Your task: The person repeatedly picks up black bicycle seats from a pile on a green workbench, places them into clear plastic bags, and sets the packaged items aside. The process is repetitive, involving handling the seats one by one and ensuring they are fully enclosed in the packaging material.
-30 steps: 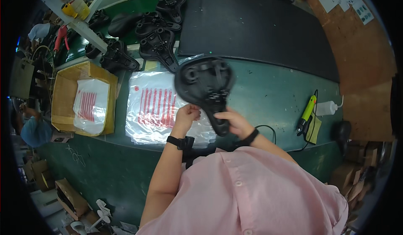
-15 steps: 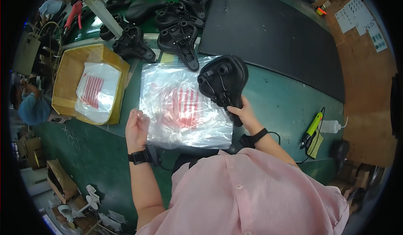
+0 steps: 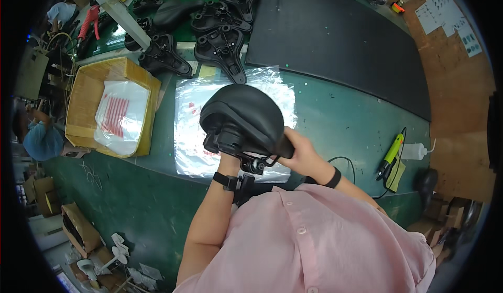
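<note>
A black bicycle saddle (image 3: 251, 112) is held up over the bench, tilted so that its wide rear end and part of the rails show. My right hand (image 3: 305, 154) is closed round its narrow nose. Behind and below the saddle, only the base of my left hand (image 3: 228, 163) shows; its fingers are hidden, and whether they touch the saddle I cannot tell. Under both lies a stack of clear plastic bags (image 3: 189, 136) with red print, partly covered by the saddle.
Left of the bags stands a cardboard box (image 3: 144, 130) holding more printed bags. Several upturned saddles (image 3: 222, 47) lie at the back, beside a large black mat (image 3: 335, 41). A green-and-black corded tool (image 3: 390, 157) and a white squeeze bottle (image 3: 413, 151) are at right.
The saddle has come left and nearer to me and has turned, its rear now showing instead of its underside. My left hand has moved right, from beside the bags to behind the saddle.
</note>
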Motion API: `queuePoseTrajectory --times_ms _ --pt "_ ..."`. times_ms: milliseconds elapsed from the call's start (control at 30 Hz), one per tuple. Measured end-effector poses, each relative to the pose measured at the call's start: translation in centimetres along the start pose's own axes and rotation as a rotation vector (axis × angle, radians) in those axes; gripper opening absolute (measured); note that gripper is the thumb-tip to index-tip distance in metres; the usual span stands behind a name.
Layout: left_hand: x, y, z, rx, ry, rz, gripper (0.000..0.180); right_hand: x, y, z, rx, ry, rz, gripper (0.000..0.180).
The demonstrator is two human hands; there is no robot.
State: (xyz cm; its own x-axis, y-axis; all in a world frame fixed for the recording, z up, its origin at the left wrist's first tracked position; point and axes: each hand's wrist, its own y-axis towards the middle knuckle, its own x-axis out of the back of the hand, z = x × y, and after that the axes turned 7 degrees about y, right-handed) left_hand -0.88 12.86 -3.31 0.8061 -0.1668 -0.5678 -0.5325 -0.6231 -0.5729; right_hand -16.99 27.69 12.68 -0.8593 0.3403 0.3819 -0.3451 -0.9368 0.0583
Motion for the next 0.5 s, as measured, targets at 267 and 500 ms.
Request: queuePoseTrajectory --times_ms 267,500 --pt "-5.2 -5.9 -9.1 -0.47 0.609 -0.206 0.024 -0.6 0.1 -3.6 0.011 -0.47 0.165 0.05" --pt "-11.9 -14.2 -8.0 -0.831 1.432 0.723 0.019 0.7 -0.2 -4.7 -0.449 0.131 0.201 0.036"
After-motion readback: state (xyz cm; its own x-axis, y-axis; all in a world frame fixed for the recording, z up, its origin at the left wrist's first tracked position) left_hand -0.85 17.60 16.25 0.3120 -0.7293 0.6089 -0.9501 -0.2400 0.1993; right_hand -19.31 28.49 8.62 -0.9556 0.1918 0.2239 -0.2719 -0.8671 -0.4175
